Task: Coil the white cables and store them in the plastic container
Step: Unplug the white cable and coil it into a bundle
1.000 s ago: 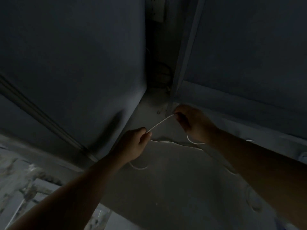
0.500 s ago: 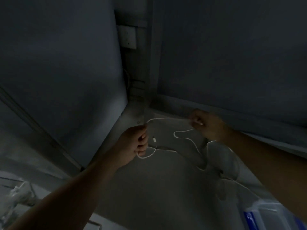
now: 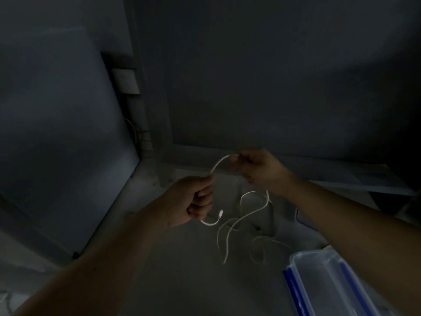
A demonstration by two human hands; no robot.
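Note:
In dim light a thin white cable (image 3: 218,165) arcs between my two hands above a pale surface. My left hand (image 3: 193,200) is fisted around it, and its plug end curls out below the fist. My right hand (image 3: 257,169) pinches the cable's upper part between thumb and fingers. The slack drops from my right hand and lies in loose loops (image 3: 241,224) on the surface. A clear plastic container (image 3: 319,283) with blue clips sits at the lower right, partly hidden by my right forearm.
Dark wall panels meet in a corner just behind my hands. A white wall socket (image 3: 126,82) sits in that corner, higher up. A raised ledge (image 3: 364,179) runs along the right wall. More thin white cable (image 3: 271,242) lies near the container.
The view has swung right and down, and the container now shows more fully. My hands have come closer together, and the cable between them bows into an arc.

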